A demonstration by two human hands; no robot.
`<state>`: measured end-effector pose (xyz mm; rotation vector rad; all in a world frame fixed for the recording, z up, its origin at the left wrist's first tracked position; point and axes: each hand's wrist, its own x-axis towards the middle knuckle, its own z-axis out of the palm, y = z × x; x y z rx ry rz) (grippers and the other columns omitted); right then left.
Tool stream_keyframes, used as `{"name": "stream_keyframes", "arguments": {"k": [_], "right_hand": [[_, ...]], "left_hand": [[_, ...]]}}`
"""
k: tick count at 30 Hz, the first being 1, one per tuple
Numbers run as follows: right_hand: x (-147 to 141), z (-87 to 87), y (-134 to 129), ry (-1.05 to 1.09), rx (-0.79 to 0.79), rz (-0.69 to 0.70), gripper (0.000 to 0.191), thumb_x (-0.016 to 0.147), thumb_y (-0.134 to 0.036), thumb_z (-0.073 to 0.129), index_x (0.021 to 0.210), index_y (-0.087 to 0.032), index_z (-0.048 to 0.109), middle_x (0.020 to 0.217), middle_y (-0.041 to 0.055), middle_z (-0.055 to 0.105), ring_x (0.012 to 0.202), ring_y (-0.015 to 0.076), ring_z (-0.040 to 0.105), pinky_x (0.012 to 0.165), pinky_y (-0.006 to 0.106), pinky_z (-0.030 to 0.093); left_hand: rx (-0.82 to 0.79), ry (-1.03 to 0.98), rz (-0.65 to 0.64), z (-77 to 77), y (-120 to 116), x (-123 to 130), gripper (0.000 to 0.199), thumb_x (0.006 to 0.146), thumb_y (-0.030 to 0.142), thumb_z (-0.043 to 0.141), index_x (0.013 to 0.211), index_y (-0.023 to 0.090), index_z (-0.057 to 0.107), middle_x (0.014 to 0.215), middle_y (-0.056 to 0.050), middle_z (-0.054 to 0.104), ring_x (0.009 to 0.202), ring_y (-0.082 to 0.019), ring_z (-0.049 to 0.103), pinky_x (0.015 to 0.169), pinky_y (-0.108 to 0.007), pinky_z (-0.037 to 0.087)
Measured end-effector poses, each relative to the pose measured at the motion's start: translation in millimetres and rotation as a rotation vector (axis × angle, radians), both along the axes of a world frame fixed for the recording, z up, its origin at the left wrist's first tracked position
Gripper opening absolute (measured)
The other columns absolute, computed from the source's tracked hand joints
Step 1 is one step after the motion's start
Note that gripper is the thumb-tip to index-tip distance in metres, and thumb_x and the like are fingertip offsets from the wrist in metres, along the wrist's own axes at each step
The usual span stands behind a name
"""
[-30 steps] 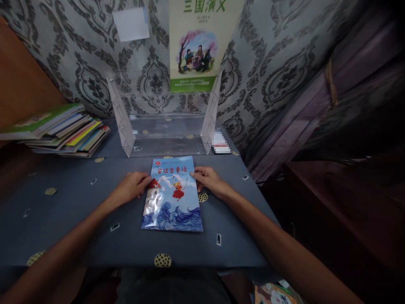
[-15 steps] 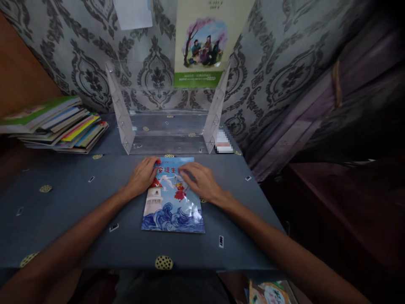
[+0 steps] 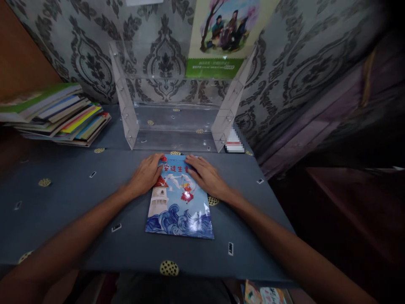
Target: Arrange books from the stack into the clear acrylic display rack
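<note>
A blue picture book (image 3: 180, 211) with red characters, a tower and waves on its cover lies flat on the dark blue-grey tablecloth (image 3: 79, 211). My left hand (image 3: 146, 174) rests over the book's upper left edge, with its fingertips at the top corner. Across the upper right edge lies my right hand (image 3: 207, 175), its fingers reaching onto the cover near the title. Both hands have their fingers extended, and neither is wrapped round the book. Behind the book stands a clear acrylic rack (image 3: 128, 120) with tiered levels.
Stacked books (image 3: 69, 118) lie at the back left. A green and cream book (image 3: 215, 67) stands high on the rack. Right of the rack is a phone-like item (image 3: 234, 143), pixelated. A purple curtain (image 3: 319, 122) hangs at right; a colourful packet (image 3: 265, 293) sits below the table edge.
The view has shifted, so the rack and book appear further right. My right hand has moved up towards the book's top edge; my left hand stays at its upper left edge.
</note>
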<state>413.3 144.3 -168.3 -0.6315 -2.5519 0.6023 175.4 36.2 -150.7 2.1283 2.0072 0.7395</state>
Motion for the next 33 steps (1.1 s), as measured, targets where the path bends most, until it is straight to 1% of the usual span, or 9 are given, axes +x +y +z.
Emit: {"name": "stream_keyframes", "arguments": {"k": [2,5,10,15,18,21,27,33], "right_hand": [[11,-2.1,4,0.028,0.001,-0.048,0.041,0.103,-0.033,0.043,0.138,-0.018,0.058,0.147,0.0149,0.058,0.144,0.0273,0.046,0.121,0.056,0.034],[18,-4.3,6,0.050,0.001,-0.078,0.040,0.102,-0.035,0.045,0.136,-0.019,0.059,0.145,0.0144,0.059,0.143,0.0270,0.047,0.119,0.054,0.039],[17,-3.8,5,0.028,0.026,-0.082,0.038,0.101,-0.033,0.045,0.134,-0.019,0.060,0.146,0.0150,0.059,0.142,0.0292,0.048,0.119,0.058,0.036],[18,1.2,1,0.024,0.025,-0.085,0.037,0.101,-0.030,0.045,0.133,-0.019,0.061,0.142,0.0144,0.062,0.140,0.0306,0.050,0.118,0.059,0.037],[18,3.6,-3,0.028,0.016,-0.090,0.036,0.100,-0.028,0.045,0.131,-0.019,0.063,0.140,0.0148,0.063,0.138,0.0315,0.053,0.117,0.061,0.038],[20,4.6,-8,0.038,0.018,-0.095,0.036,0.100,-0.027,0.045,0.128,-0.017,0.065,0.138,0.0163,0.064,0.136,0.0314,0.055,0.116,0.059,0.040],[31,6.0,-23,0.084,-0.030,-0.095,0.037,0.100,-0.022,0.044,0.131,-0.025,0.064,0.134,0.0092,0.068,0.133,0.0281,0.058,0.116,0.057,0.043],[42,6.6,-39,0.112,-0.035,-0.084,0.036,0.098,-0.021,0.047,0.128,-0.025,0.067,0.129,0.0091,0.072,0.130,0.0279,0.061,0.114,0.056,0.045]], "left_hand": [[-0.011,-0.004,-0.006,0.7,-1,0,0.035,0.098,0.026,0.039,0.130,0.015,0.050,0.129,-0.015,0.065,0.121,-0.028,0.060,0.104,-0.045,0.047],[-0.019,-0.010,-0.012,-0.3,-1,-1,0.036,0.098,0.026,0.040,0.131,0.016,0.049,0.131,-0.014,0.064,0.122,-0.028,0.060,0.105,-0.046,0.047],[-0.027,-0.027,-0.005,-2.9,0,-1,0.037,0.097,0.026,0.040,0.132,0.017,0.049,0.132,-0.014,0.064,0.123,-0.028,0.059,0.104,-0.046,0.047],[-0.050,-0.029,-0.005,-0.6,0,-1,0.037,0.098,0.028,0.039,0.132,0.018,0.049,0.133,-0.013,0.063,0.124,-0.028,0.059,0.105,-0.046,0.046],[-0.067,-0.035,0.001,0.8,0,-1,0.037,0.098,0.029,0.039,0.132,0.019,0.049,0.133,-0.013,0.063,0.124,-0.028,0.059,0.106,-0.046,0.046],[-0.052,-0.063,0.005,0.5,0,0,0.037,0.096,0.026,0.041,0.131,0.019,0.051,0.131,-0.012,0.064,0.123,-0.029,0.058,0.107,-0.048,0.045],[-0.052,-0.055,-0.011,-0.7,0,0,0.038,0.097,0.027,0.041,0.132,0.017,0.051,0.134,-0.015,0.062,0.126,-0.029,0.057,0.109,-0.049,0.044],[-0.057,-0.025,0.001,-1.4,0,-1,0.038,0.097,0.026,0.040,0.133,0.019,0.050,0.135,-0.013,0.062,0.126,-0.027,0.057,0.108,-0.046,0.045]]}}
